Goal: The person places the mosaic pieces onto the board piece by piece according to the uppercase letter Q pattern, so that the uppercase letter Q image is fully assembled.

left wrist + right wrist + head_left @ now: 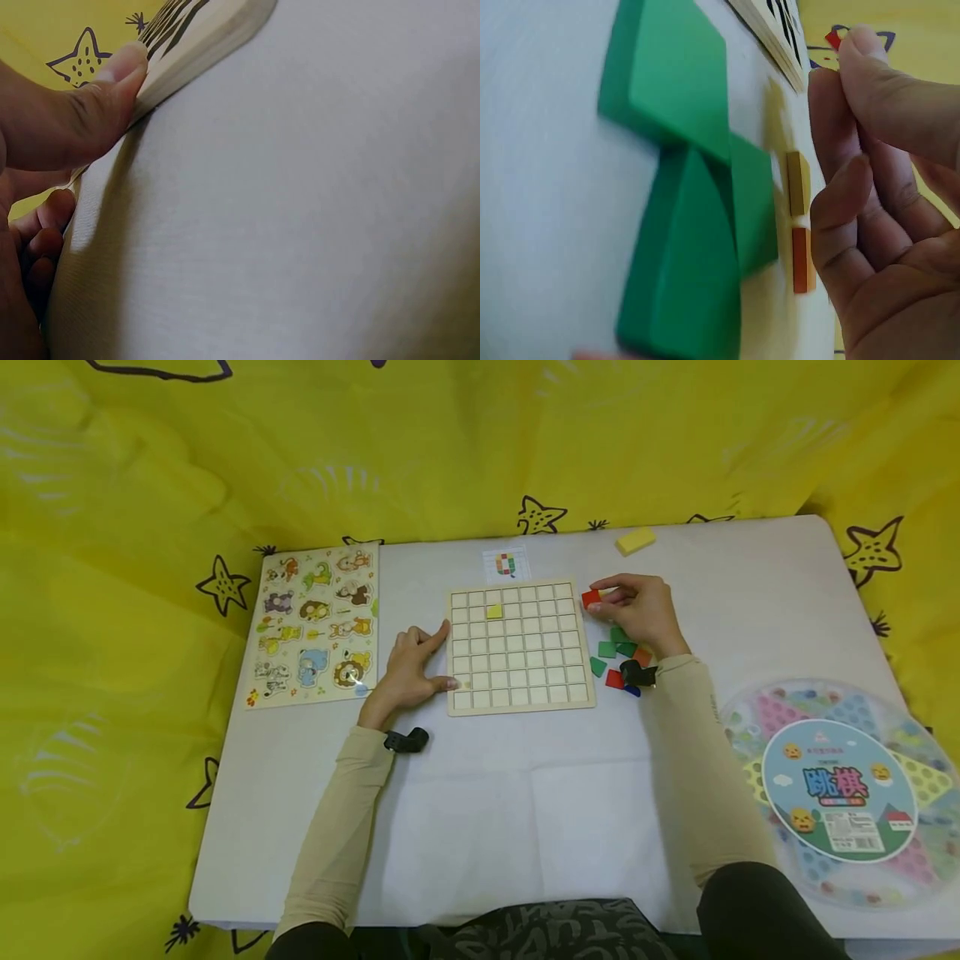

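A wooden grid board (516, 658) lies at the middle of the table, with one yellow tile (493, 611) in an upper-left cell. My left hand (407, 668) rests at the board's left side, thumb on the lower edge and index finger farther up; in the left wrist view its thumb (112, 105) presses the rim. Just right of the board, my right hand (637, 606) pinches a red tile (591, 599) between thumb and fingertips. Loose green pieces (607, 649), an orange piece (642, 656) and another red piece (614, 678) lie below that hand. Several green blocks (679, 82) loom large in the right wrist view.
A small card with a coloured pattern (506, 564) lies behind the board. An animal puzzle board (313, 625) sits at the left. A yellow block (635, 541) is near the back edge. A round clear game box (840, 793) covers the right front, beside the right forearm.
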Action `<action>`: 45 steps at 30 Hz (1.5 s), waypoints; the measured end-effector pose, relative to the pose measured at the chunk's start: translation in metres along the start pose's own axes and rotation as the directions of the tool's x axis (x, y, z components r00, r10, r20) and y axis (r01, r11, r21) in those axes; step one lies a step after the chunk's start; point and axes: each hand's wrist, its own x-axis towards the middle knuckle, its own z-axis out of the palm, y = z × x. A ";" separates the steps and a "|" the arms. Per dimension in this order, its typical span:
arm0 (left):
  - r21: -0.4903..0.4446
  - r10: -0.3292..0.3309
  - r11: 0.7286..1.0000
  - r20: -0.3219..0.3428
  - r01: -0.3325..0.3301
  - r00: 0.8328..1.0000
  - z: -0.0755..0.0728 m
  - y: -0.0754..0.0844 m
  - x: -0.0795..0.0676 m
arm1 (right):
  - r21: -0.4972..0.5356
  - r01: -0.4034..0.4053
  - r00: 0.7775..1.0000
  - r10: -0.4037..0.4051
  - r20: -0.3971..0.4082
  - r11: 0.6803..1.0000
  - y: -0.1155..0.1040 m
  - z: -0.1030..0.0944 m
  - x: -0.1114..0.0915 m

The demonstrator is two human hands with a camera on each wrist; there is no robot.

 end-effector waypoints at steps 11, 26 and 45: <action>0.008 -0.014 1.000 0.004 0.014 1.000 0.000 0.000 0.002 | 0.015 0.123 0.992 -0.123 -0.012 0.992 -0.007 0.019 0.010; 0.003 -0.028 1.000 0.011 0.028 1.000 -0.001 0.000 0.003 | 0.060 0.170 0.983 -0.174 0.056 0.984 -0.025 0.049 0.023; 0.003 -0.033 0.999 0.015 0.033 0.999 -0.001 0.000 0.002 | -0.027 0.183 0.974 -0.178 0.139 0.983 -0.050 0.072 0.030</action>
